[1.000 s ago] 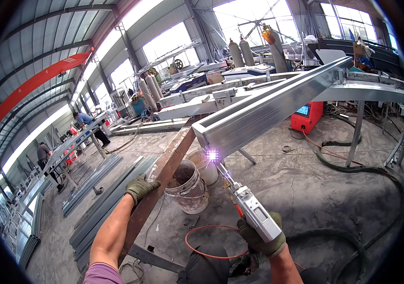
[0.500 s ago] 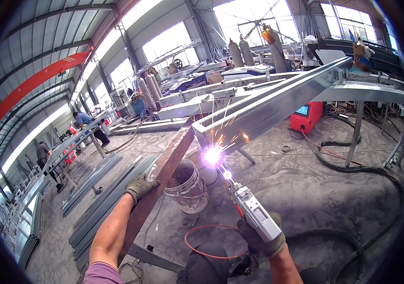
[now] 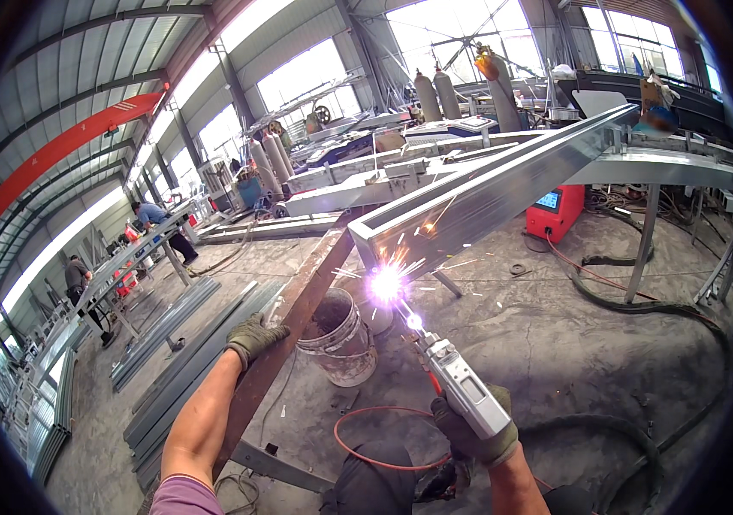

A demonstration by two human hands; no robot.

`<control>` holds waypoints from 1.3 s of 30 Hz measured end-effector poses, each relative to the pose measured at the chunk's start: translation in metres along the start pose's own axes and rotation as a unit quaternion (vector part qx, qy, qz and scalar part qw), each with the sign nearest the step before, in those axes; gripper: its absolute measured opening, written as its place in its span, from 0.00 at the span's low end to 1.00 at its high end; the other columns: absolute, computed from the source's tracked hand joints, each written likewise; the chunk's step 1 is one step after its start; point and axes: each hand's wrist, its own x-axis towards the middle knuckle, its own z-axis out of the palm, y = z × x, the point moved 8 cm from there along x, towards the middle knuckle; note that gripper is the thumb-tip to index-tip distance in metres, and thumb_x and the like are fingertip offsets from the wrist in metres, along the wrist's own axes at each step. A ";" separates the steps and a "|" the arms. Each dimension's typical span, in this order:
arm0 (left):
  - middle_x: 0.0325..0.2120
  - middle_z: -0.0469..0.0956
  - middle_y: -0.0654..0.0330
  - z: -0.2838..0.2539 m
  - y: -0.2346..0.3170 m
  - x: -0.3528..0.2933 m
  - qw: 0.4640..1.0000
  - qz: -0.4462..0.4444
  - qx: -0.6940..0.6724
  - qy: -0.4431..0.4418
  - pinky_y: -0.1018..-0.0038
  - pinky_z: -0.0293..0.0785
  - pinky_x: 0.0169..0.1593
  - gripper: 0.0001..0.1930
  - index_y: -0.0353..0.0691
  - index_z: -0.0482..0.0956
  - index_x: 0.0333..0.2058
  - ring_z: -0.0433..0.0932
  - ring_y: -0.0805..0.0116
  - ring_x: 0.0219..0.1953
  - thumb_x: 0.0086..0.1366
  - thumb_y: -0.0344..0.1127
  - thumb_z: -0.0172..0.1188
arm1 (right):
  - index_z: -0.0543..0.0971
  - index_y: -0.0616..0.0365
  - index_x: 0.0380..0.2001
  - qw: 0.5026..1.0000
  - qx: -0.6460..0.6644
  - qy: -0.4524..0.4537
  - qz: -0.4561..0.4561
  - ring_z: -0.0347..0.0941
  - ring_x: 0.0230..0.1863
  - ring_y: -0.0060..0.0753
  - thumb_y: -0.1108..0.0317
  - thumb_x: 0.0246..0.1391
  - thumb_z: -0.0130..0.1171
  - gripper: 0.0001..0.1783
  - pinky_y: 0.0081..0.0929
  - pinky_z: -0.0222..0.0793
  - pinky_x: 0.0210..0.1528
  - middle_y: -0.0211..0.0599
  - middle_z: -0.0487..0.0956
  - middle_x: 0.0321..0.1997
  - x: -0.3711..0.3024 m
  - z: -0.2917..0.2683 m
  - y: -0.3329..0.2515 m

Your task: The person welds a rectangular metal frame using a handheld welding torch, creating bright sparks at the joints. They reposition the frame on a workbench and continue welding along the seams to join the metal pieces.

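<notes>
My right hand (image 3: pixel 479 432), in a dark green glove, grips a grey handheld laser welding gun (image 3: pixel 467 388) with its nozzle pointed up and forward. A bright white-violet glare (image 3: pixel 386 283) burns at the lower near corner of a long silver metal frame (image 3: pixel 486 203), throwing sparks and hiding the exact contact. That frame's near end rests at a rust-brown steel beam (image 3: pixel 302 305), which slants up from the lower left. On this beam lies my gloved left hand (image 3: pixel 256 336), fingers bent over its edge. From the gun a red hose (image 3: pixel 338 427) loops near my knee.
A dirty bucket (image 3: pixel 340 343) stands on the floor under the work. Grey metal profiles (image 3: pixel 199 365) lie at the left. A red machine (image 3: pixel 557 213) with a screen and a black hose (image 3: pixel 606 290) are at the right. Two people (image 3: pixel 157 219) work at a far-left bench (image 3: pixel 130 262).
The sparks have shifted, now spraying more to both sides of the glare. Both hands, the welding gun and the metal frame stay in almost the same place.
</notes>
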 end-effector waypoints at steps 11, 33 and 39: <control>0.67 0.76 0.35 -0.002 0.003 -0.003 1.000 0.000 -0.005 0.001 0.60 0.71 0.71 0.64 0.29 0.69 0.73 0.77 0.43 0.69 0.56 0.84 0.61 | 0.82 0.53 0.26 0.999 -0.016 0.020 -0.023 0.76 0.21 0.42 0.72 0.53 0.72 0.07 0.38 0.73 0.25 0.37 0.77 0.21 -0.003 0.000 0.001; 0.65 0.78 0.36 0.004 -0.003 0.004 1.000 0.000 -0.009 -0.010 0.60 0.72 0.69 0.63 0.29 0.70 0.72 0.78 0.43 0.68 0.56 0.84 0.61 | 0.86 0.55 0.38 0.998 -0.015 -0.051 0.025 0.83 0.27 0.44 0.69 0.52 0.75 0.10 0.37 0.80 0.29 0.38 0.83 0.29 -0.017 0.008 0.018; 0.67 0.76 0.35 0.008 -0.010 0.010 1.000 0.007 -0.009 0.005 0.59 0.71 0.71 0.64 0.29 0.69 0.73 0.76 0.43 0.70 0.56 0.84 0.61 | 0.86 0.54 0.35 0.999 -0.002 -0.040 0.018 0.83 0.26 0.44 0.70 0.50 0.75 0.09 0.37 0.79 0.29 0.38 0.82 0.28 -0.014 0.007 0.014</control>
